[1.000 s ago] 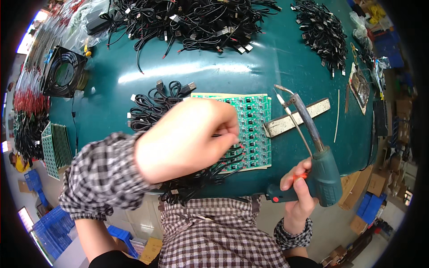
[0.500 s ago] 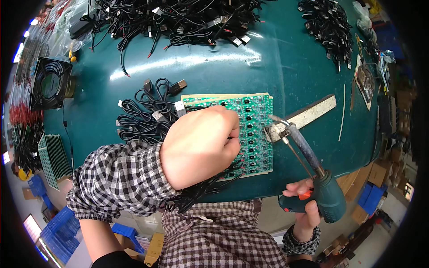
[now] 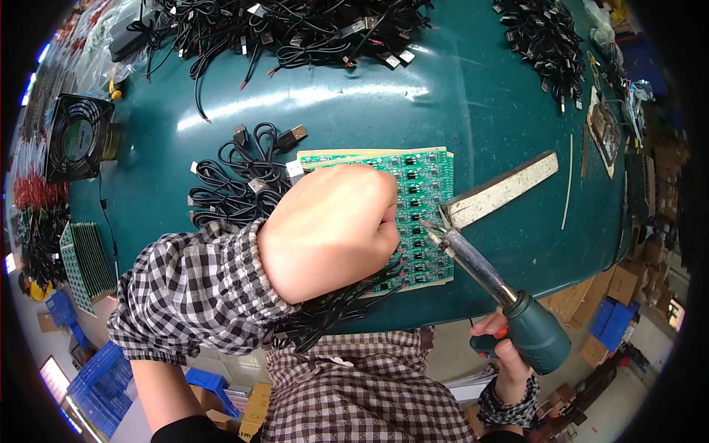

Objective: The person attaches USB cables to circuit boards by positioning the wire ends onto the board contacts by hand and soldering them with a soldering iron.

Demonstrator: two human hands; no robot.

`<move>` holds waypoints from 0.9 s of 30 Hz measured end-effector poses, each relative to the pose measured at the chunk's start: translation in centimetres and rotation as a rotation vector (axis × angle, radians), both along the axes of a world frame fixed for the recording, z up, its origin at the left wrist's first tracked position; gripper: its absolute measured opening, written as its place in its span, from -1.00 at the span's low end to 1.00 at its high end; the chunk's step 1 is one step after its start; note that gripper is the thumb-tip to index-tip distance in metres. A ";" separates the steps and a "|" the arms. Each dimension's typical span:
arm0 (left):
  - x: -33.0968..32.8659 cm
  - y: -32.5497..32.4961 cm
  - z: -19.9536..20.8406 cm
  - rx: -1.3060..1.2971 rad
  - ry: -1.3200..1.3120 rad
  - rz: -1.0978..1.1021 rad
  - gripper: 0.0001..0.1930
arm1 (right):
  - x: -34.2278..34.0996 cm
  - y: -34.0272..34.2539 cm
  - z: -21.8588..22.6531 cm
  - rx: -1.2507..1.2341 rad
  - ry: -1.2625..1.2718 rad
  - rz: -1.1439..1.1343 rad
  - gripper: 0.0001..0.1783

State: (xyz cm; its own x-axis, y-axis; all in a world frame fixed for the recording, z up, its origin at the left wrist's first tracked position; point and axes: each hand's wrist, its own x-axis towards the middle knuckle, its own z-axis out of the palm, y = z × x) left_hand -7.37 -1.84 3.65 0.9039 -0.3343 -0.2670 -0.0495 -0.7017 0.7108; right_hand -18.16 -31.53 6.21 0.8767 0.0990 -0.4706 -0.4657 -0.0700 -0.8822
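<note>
My left hand (image 3: 332, 225) is curled closed over a green circuit board panel (image 3: 437, 262), its fingertips turned away, so what they pinch is hidden. In my right hand (image 3: 509, 354) is a dark green soldering gun (image 3: 538, 332) with a metal barrel. Its tip points left and lies over the panel's right part, beside a column of small black components. Looped black USB cables (image 3: 236, 184) lie left of the panel, and more black leads (image 3: 317, 321) run out from under my left wrist at the table's near edge.
A white-topped bar (image 3: 506, 190) lies right of the panel, close to the gun's barrel. Heaps of black cables (image 3: 295, 37) cover the far side, with another pile (image 3: 543, 52) at far right. A black fan (image 3: 80, 139) and a stack of boards (image 3: 88, 262) stand at left.
The soldering gun's tip has moved down and left from beside the bar's end onto the panel, and the gun has turned. My left hand stays nearly in place, still closed.
</note>
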 end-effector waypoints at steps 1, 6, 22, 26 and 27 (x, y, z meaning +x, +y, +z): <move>0.1 0.0 0.1 -0.009 0.017 -0.007 -0.92 | -0.1 -0.1 -0.1 -0.006 0.005 -0.008 -0.35; 0.3 0.0 0.0 -0.016 0.027 -0.011 -0.91 | -0.1 -0.1 -0.2 0.001 0.003 -0.007 -0.37; 0.6 0.1 -0.1 -0.037 -0.049 -0.047 -0.91 | -0.4 -0.3 -0.4 -0.109 -0.057 0.095 -0.45; 0.5 0.1 -0.3 -0.049 -0.071 -0.038 -0.90 | -0.4 0.1 -0.2 -0.080 -0.043 0.064 -0.45; 0.4 0.1 -0.3 -0.050 -0.071 -0.040 -0.90 | -0.3 0.3 -0.1 -0.078 -0.023 0.056 -0.45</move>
State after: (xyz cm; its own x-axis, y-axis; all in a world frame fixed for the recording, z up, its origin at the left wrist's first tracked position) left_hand -6.94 -1.76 3.36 0.9056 -0.3814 -0.1853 -0.1278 -0.6622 0.7384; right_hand -18.50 -31.24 6.15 0.8818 0.1118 -0.4582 -0.4384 -0.1641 -0.8837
